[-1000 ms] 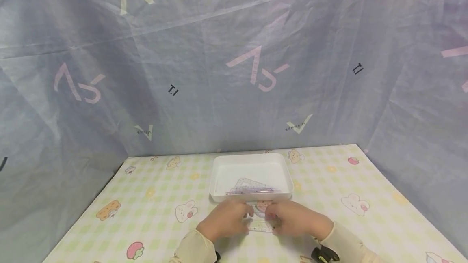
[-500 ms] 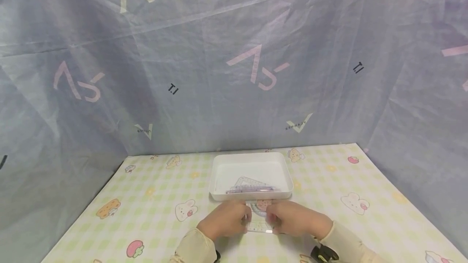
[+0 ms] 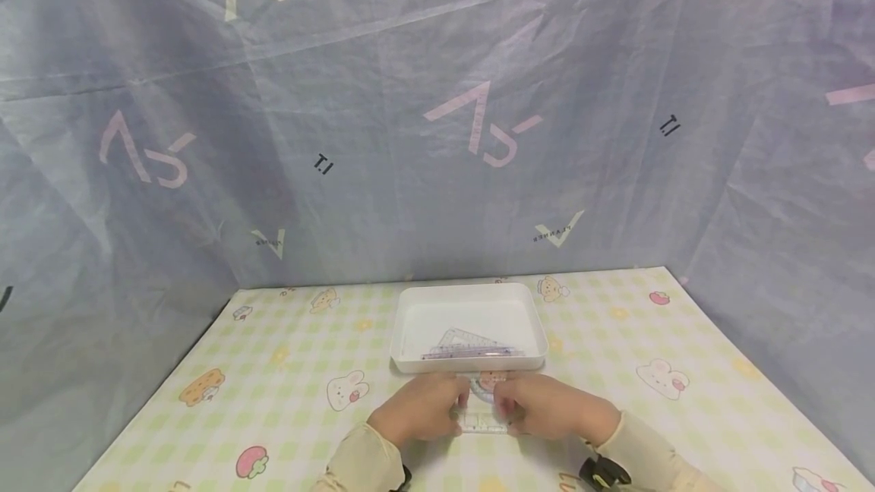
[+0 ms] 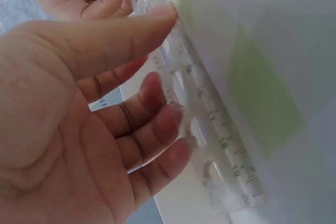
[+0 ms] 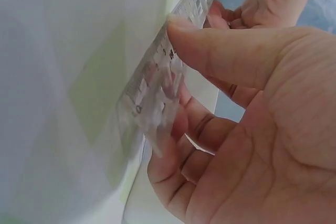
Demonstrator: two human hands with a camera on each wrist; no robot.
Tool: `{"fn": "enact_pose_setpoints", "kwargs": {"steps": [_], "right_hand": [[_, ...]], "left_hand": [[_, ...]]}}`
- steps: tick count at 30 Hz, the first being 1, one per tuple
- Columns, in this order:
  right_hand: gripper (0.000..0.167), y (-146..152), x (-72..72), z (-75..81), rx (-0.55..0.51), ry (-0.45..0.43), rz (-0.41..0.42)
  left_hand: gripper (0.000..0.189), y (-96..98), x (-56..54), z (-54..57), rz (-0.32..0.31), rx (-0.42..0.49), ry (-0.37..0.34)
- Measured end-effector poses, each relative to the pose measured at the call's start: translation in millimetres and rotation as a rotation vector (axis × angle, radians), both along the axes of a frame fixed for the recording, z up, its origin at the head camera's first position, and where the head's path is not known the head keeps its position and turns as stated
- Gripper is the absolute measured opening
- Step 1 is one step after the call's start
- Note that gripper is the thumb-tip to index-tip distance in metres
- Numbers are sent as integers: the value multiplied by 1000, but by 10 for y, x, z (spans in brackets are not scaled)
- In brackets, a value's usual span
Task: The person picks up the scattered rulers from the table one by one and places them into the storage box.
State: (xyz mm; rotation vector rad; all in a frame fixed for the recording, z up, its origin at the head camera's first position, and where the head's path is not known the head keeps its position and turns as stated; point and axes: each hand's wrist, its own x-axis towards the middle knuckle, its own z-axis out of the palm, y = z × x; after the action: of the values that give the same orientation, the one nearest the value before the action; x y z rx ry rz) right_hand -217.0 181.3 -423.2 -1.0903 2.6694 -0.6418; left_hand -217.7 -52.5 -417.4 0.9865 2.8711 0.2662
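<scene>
My two hands hold a clear plastic ruler point(image 3: 484, 423) between them, just in front of the white tray. The left hand point(image 3: 424, 407) pinches its left part, thumb on the near edge and fingertips on the other side. In the left wrist view the ruler's end point(image 4: 231, 166) shows cut-out shapes and a printed scale. My right hand point(image 3: 547, 405) pinches the right part between thumb and curled fingers. Close up in the right wrist view, the ruler's other end point(image 5: 149, 106) juts out past the thumb. The fingers cover parts of the ruler.
Right beyond the hands stands a shallow white tray point(image 3: 472, 365). Inside it lie a clear set square point(image 3: 465, 339) and other clear, purple-marked pieces point(image 3: 472, 353). A green checked cloth point(image 3: 287, 386) covers the table, and a grey curtain point(image 3: 383, 196) hangs behind.
Both hands keep their hold on the ruler and have shifted only a touch to the left with it. The tray and its contents stay as they were.
</scene>
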Motion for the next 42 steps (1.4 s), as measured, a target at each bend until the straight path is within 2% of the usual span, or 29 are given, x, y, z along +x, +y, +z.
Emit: {"fn": "enact_pose_setpoints", "kwargs": {"steps": [11, 19, 25, 36, 40, 42], "right_hand": [[23, -5, -8, -32, -55, 12, 4], [26, 17, -16, -20, -67, -75, -2], [27, 41, -28, -15, -52, -97, 13], [31, 67, -29, 33, -13, -17, 19], [27, 53, -13, 57, -7, 36, 22], [27, 47, 2, 80, -3, 32, 24]], "left_hand": [[28, -23, 22, 24, -12, -8, -10], [27, -7, 28, 59, -31, -39, -15], [30, -16, 21, 61, -42, -41, -46], [37, -33, 30, 67, -77, -41, -51], [35, -28, 31, 82, -73, -16, -93], [34, -25, 31, 88, -69, 0, -114]]}}
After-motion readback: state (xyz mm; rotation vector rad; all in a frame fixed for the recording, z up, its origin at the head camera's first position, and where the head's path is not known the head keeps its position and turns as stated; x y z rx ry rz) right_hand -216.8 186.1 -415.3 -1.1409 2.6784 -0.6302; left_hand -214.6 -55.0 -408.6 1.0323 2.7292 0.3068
